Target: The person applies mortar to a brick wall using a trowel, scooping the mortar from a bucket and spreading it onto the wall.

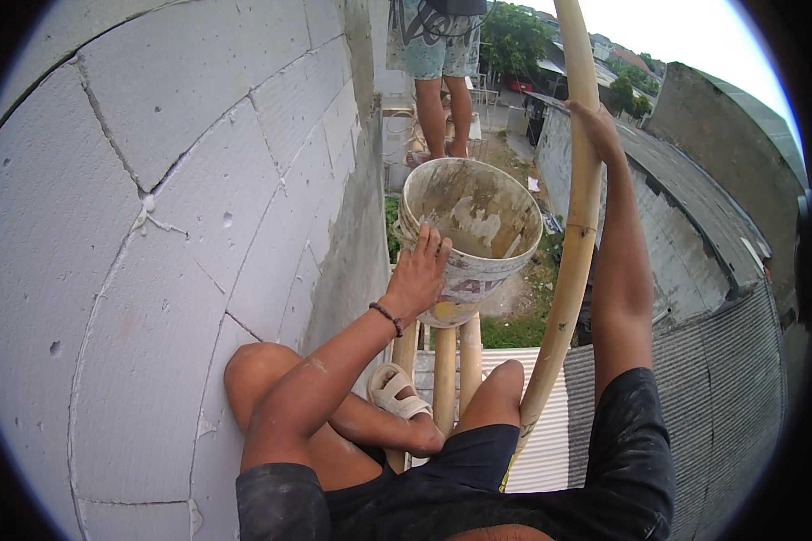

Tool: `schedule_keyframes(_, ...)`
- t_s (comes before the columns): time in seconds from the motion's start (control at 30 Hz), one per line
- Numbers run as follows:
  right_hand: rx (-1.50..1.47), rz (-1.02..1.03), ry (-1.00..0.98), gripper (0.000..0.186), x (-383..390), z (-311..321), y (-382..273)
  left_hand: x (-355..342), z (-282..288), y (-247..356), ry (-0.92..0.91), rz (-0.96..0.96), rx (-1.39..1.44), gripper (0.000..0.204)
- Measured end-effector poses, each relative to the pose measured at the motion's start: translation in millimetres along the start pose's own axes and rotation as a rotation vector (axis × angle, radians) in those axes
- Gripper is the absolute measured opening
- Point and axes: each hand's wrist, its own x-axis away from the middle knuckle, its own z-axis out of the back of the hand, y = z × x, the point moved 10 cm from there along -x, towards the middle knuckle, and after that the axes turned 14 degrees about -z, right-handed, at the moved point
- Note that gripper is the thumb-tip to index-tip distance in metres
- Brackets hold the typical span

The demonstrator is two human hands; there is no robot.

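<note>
My left hand (421,270), with a dark bead bracelet at its wrist, holds the near left side of a bucket (478,279), its fingertips up at the rim. The bucket is white, mortar-stained and tilted slightly; something wet and grey shows inside. Its base is over several bamboo poles (445,370), though whether it rests on them I cannot tell. On my right, my raised right hand (595,131) is wrapped round a tall upright bamboo pole (579,198). This pole curves down past my knee.
A wall of pale blocks (180,234) rises close on my left. Beyond the bucket stands another person (442,99) in patterned shorts. Below are grassy ground (514,335) and a corrugated roof (695,415). One sandalled foot (397,392) of mine is by the bamboo poles.
</note>
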Motion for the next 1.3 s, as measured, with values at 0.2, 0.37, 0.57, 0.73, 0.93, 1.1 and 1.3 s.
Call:
schedule_keyframes(0.2,0.014,-0.005,0.004,0.066,-1.4,-0.4,0.9,0.9,0.1,0.2,0.02,-0.006,-0.007,0.078)
schedule_keyframes(0.37,0.02,-0.016,-0.003,0.068,-0.3,-0.2,0.9,1.0,2.9,0.5,0.012,-0.009,0.012,0.078)
schedule_keyframes(0.57,0.002,-0.011,-0.004,0.069,6.2,-0.8,-3.5,2.6,0.8,-0.1,0.028,-0.005,-0.02,0.079)
schedule_keyframes(0.73,0.027,-0.003,0.008,0.069,1.8,1.3,-1.0,0.9,1.7,1.1,0.014,0.006,-0.005,0.079)
schedule_keyframes(0.93,0.016,-0.021,-0.011,0.069,4.6,0.2,-1.4,0.9,2.5,2.3,0.029,-0.011,-0.021,0.079)
schedule_keyframes(1.1,0.032,-0.022,0.004,0.069,3.8,0.1,-0.1,0.7,-1.0,0.8,0.01,0.001,0.009,0.078)
schedule_keyframes(1.3,0.025,-0.009,0.01,0.068,0.6,0.6,-3.1,-2.0,2.8,-2.5,0.028,-0.001,0.034,0.072)
